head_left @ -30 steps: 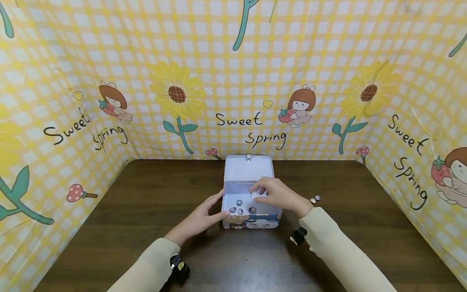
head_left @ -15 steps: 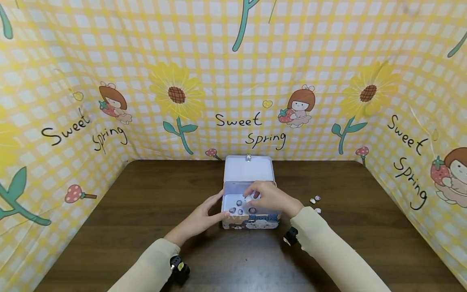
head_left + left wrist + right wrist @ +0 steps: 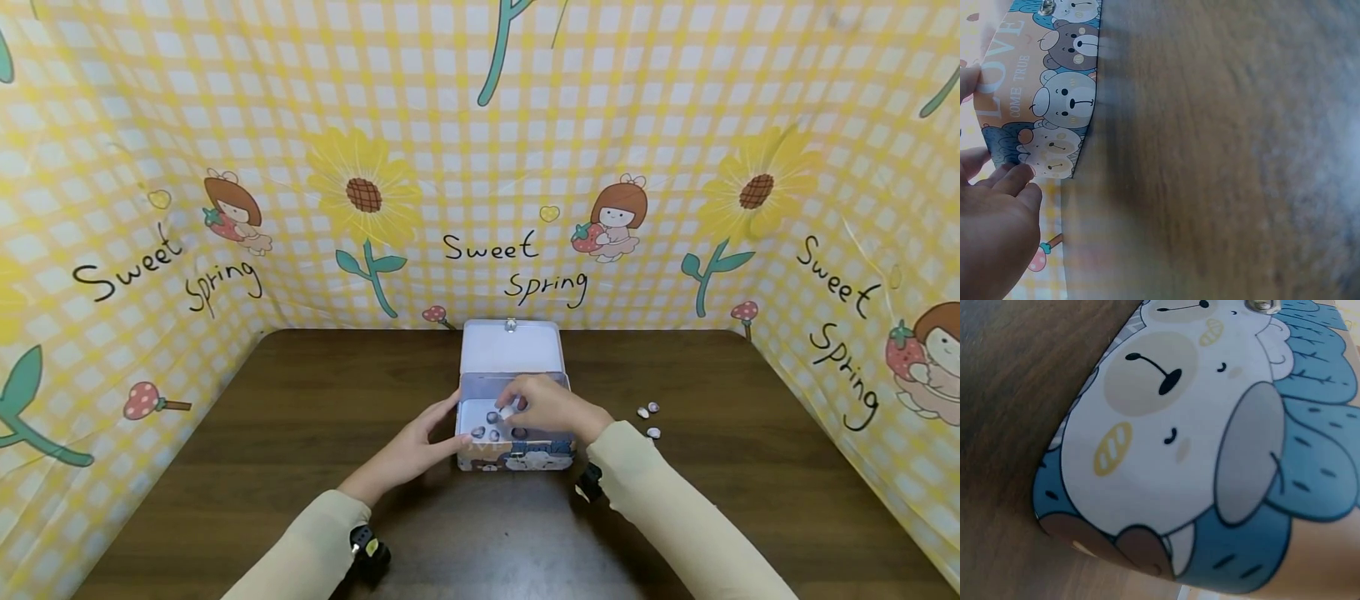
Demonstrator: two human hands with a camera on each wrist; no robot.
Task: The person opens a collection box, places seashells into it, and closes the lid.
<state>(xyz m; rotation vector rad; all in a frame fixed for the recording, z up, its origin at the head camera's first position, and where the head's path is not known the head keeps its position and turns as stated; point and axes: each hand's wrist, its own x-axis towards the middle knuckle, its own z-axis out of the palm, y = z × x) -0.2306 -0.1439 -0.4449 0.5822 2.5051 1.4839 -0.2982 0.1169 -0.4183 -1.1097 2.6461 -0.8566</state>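
Observation:
A tin box (image 3: 480,455) printed with cartoon bears stands on the table, its lid (image 3: 512,346) raised at the back. My left hand (image 3: 411,452) holds the box at its left side, thumb on the front rim and fingers along the side. In the left wrist view, those fingers (image 3: 1017,181) touch the printed end. My right hand (image 3: 549,403) reaches into the box and pinches a small white seashell (image 3: 507,412) between thumb and fingertips. Several dark-striped seashells (image 3: 478,432) lie on the white bottom. The right wrist view shows only the box's printed front (image 3: 1166,425).
Three more small seashells (image 3: 654,433) lie on the dark wooden table (image 3: 315,375) right of the box. A yellow checked cloth (image 3: 450,150) with flowers and lettering hangs around the back and both sides. A metal clasp (image 3: 511,325) sits on the lid's upper edge.
My right hand has moved left and slightly down inside the box, still pinching the white seashell. A third seashell on the table has come out from behind the right wrist. My left hand has stayed put.

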